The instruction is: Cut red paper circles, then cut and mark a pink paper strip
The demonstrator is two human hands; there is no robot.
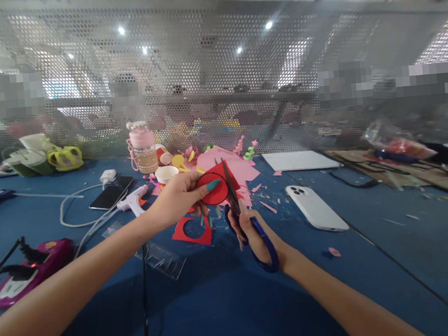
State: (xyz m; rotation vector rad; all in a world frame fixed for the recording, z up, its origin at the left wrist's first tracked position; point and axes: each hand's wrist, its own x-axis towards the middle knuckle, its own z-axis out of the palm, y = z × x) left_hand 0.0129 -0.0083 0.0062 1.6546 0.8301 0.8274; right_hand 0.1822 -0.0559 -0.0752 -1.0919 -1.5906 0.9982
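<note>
Forearms reach in over the blue surface (373, 259). Left hand (179, 195) pinches a red paper disc (214, 190); right hand (253, 233) at its 5 o'clock grips blue-handled scissors (248, 223), blades biting the disc's edge. Cleanest cutting, I judge, means turning the paper, not the scissors.

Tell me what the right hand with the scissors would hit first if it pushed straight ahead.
Probably the red paper held by the left hand; the scissors in the right hand already point into it. Beyond lie pink scraps.
</note>
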